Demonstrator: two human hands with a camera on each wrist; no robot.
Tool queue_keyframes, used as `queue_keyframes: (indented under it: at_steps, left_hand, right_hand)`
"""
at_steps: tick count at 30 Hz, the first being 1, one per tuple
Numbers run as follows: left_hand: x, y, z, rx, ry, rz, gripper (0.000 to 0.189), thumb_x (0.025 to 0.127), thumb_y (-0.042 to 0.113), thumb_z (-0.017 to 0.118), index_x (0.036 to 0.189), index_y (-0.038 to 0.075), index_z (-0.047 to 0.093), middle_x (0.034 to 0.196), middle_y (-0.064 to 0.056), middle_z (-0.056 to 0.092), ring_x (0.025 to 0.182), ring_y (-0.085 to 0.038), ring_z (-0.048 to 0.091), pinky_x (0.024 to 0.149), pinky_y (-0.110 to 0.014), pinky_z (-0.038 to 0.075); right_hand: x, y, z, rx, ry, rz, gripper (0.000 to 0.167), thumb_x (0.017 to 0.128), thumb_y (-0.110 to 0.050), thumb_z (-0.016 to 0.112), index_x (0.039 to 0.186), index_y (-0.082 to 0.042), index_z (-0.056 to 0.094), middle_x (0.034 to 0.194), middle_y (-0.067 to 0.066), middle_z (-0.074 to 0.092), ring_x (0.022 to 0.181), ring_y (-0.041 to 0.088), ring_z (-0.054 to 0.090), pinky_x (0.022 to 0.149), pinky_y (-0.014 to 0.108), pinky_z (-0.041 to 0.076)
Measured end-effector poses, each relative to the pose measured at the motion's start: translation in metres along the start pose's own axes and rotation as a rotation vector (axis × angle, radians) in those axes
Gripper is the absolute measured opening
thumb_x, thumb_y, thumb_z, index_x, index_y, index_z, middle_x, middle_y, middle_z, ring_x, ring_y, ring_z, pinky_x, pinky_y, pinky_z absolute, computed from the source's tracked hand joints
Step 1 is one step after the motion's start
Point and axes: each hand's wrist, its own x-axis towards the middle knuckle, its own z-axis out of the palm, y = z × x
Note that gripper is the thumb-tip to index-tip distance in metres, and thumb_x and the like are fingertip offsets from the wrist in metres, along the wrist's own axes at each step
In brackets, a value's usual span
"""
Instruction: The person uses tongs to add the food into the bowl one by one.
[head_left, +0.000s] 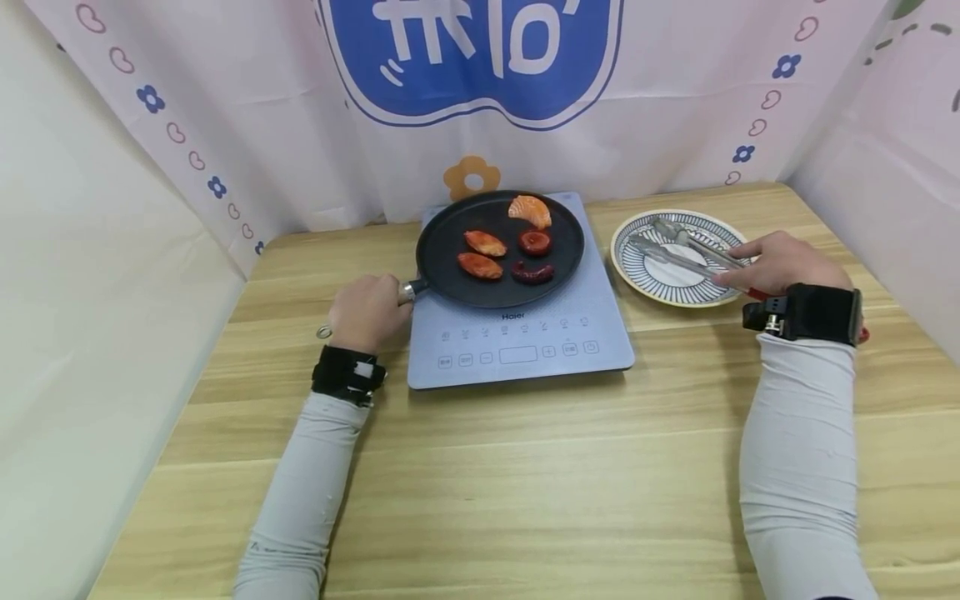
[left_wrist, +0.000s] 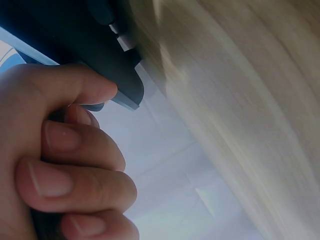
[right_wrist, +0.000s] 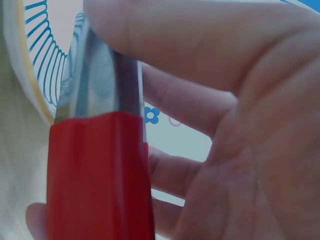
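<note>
My left hand grips the handle of a black flat frying pan; in the left wrist view its fingers curl round the dark handle. Five-odd pieces aside, the pan bears several foods: two glazed brown pieces like chicken wings, a striped orange piece, a round red piece and a curved dark red piece. My right hand holds metal tongs with red grips, thumb and fingers on either side. The tongs' tips lie over a blue-striped plate.
Under the pan is a pale induction cooker with its control panel toward me. A printed curtain hangs right behind the wooden table. White side walls border the table.
</note>
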Motion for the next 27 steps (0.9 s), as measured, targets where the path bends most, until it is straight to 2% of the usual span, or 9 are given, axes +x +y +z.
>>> queue_keyframes:
  at_steps: [7, 11, 20, 27]
  left_hand:
    - [0.001, -0.0003, 0.001, 0.0, -0.009, -0.012, 0.03, 0.097, 0.022, 0.059, 0.07, 0.011, 0.052, 0.065, -0.005, 0.049, 0.056, -0.023, 0.05, 0.046, -0.034, 0.035]
    - [0.0007, 0.0001, 0.0009, -0.003, -0.006, -0.013, 0.029, 0.097, 0.023, 0.06, 0.071, 0.011, 0.053, 0.065, -0.006, 0.051, 0.057, -0.023, 0.05, 0.047, -0.035, 0.036]
    - [-0.0002, -0.0007, 0.0021, -0.011, 0.01, -0.009, 0.029, 0.097, 0.024, 0.06, 0.072, 0.011, 0.053, 0.066, -0.006, 0.052, 0.058, -0.024, 0.051, 0.048, -0.035, 0.037]
    - [0.0009, -0.0009, 0.0011, -0.008, 0.012, -0.003, 0.03, 0.097, 0.024, 0.06, 0.071, 0.011, 0.052, 0.066, -0.006, 0.052, 0.058, -0.024, 0.051, 0.047, -0.036, 0.037]
  right_hand:
    - [0.0008, 0.0022, 0.0017, 0.013, -0.004, 0.016, 0.083, 0.097, -0.054, 0.069, 0.156, -0.002, 0.043, 0.155, 0.044, 0.034, 0.129, 0.053, 0.041, 0.106, 0.074, 0.037]
    - [0.0013, 0.003, 0.0021, 0.033, -0.007, 0.021, 0.084, 0.096, -0.054, 0.069, 0.156, -0.002, 0.043, 0.154, 0.043, 0.037, 0.126, 0.05, 0.041, 0.106, 0.071, 0.038]
    - [0.0042, 0.0048, 0.0007, 0.045, -0.028, 0.04, 0.094, 0.091, -0.063, 0.071, 0.158, -0.004, 0.041, 0.154, 0.042, 0.036, 0.124, 0.05, 0.04, 0.102, 0.07, 0.04]
    - [0.004, 0.0044, 0.0005, 0.038, -0.025, 0.032, 0.091, 0.093, -0.059, 0.07, 0.158, -0.002, 0.04, 0.153, 0.041, 0.037, 0.126, 0.051, 0.04, 0.103, 0.07, 0.039]
